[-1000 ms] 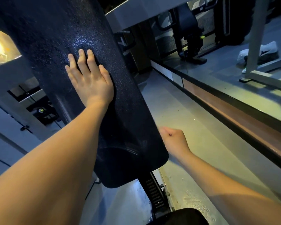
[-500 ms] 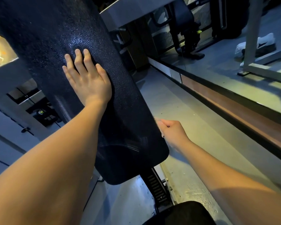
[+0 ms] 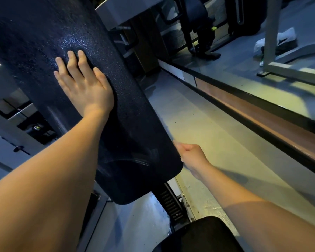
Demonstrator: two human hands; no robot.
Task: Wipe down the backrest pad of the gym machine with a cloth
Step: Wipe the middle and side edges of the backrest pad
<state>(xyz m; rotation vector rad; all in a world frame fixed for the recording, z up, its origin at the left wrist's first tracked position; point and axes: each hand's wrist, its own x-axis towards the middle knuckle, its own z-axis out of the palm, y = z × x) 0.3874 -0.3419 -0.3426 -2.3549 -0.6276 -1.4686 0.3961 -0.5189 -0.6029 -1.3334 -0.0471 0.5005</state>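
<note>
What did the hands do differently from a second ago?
The right hand slid a little up along the pad's right edge, from below its lower side towards the middle. It stays curled at that edge; no cloth shows, and its fingers are hidden behind the pad. The left hand stayed flat on the pad, in the same spot. The pad itself did not move.

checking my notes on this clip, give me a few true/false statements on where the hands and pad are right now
1. The left hand lies flat on the backrest pad. True.
2. The right hand rests on the seat pad. False: it is at the backrest pad's lower right edge.
3. The left hand's fingers are curled into a fist. False: they are stretched out.
4. A cloth shows plainly in the left hand. False: none is visible.
5. The backrest pad is dark and textured. True.
</note>
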